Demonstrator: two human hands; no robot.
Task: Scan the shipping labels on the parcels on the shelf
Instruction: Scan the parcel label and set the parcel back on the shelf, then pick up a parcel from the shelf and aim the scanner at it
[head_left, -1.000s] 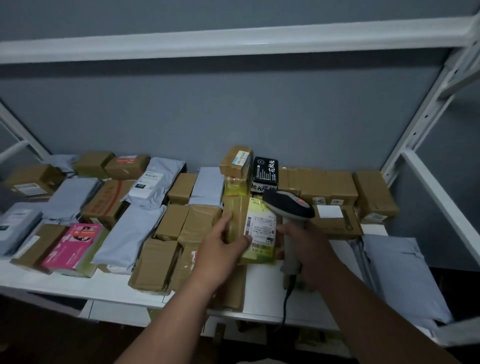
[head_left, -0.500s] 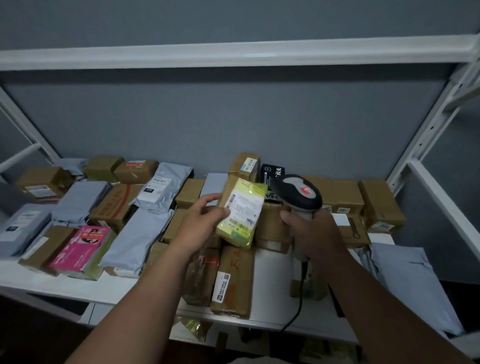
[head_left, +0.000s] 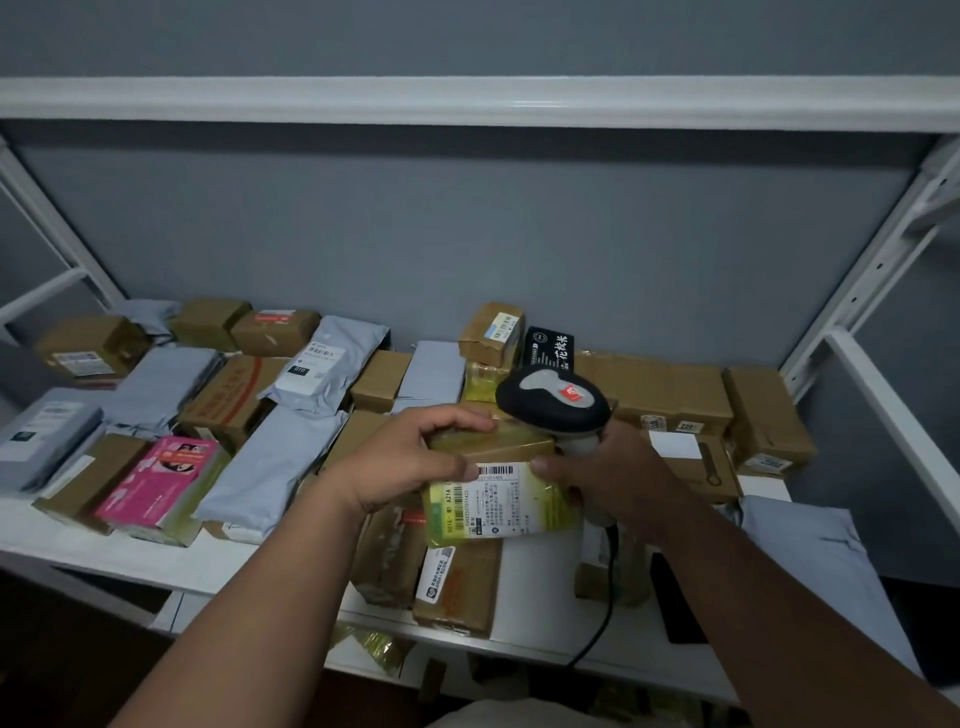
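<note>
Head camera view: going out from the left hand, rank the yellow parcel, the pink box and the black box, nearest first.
1. yellow parcel: gripped by the left hand.
2. black box: behind, to the right, at the shelf's back.
3. pink box: far left, near the front edge.

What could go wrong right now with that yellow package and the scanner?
The left hand holds the yellow package with its label partly under the thumb, so a scan might fail. The right hand grips the scanner while its thumb also touches the package, so either could slip. The cord hangs over the shelf edge and could snag.
</note>
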